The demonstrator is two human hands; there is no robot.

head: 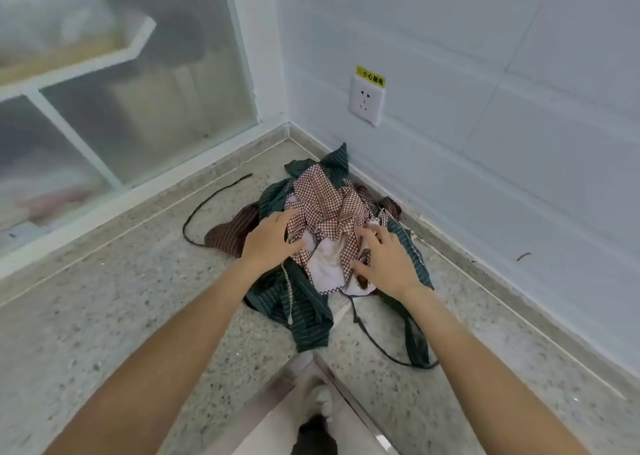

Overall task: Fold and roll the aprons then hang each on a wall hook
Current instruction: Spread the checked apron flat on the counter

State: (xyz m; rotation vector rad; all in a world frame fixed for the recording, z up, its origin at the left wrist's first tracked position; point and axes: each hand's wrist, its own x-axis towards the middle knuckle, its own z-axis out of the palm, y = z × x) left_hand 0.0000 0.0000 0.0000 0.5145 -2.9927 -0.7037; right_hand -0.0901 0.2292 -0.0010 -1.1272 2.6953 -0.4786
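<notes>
A: Far left, what bounds the floor?
B: A frosted glass partition (138,90) in a white frame, its sill running along the speckled stone floor (104,316). A broad open stretch of floor lies near and left.

A: And the dark line on the floor?
B: A loose apron strap (207,205), curving left from the heap.

A: The heap itself?
B: Crumpled aprons (311,309) piled in the far corner: brown striped at left, green striped beneath, a red checked apron (329,205) on top.

A: The hands?
B: Apart. The left hand (272,236) and right hand (386,260) both lie on the checked cloth, fingers spread and slightly bent; whether they grip cannot be told.

A: Right edge?
B: A white tiled wall (519,108) with a socket (367,101), the heap close against its base.
</notes>
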